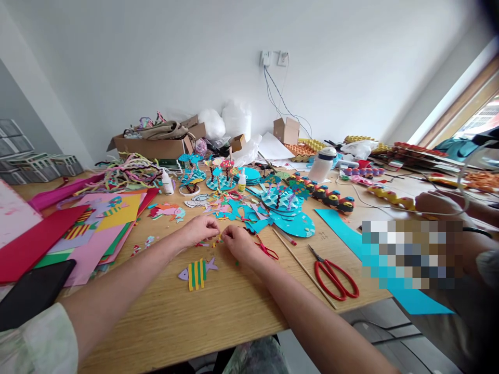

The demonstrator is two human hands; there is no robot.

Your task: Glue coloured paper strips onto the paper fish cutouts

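My left hand (203,229) is closed in a pinch over the table, its fingertips pointing right. Facing it across a small gap, my right hand (238,244) is pinched too. Whatever either one holds is too small to make out. Small yellow paper scraps (215,241) lie under and between the fingertips. Nearer to me rests a paper fish (198,274) with a lilac head and tail and yellow and green stripes. Beside my right hand are a red ribbon-like loop (268,250) and a thin wooden stick (306,267). Red-handled scissors (335,278) lie farther right, blades slightly apart.
Coloured paper sheets (125,228) and a black phone (37,288) are at left. Behind my hands stand glue bottles (167,183), blue paper cutouts (237,210) and a blue wave-like craft (283,200). A blue paper strip (343,236) and another person's hand (434,203) are at right.
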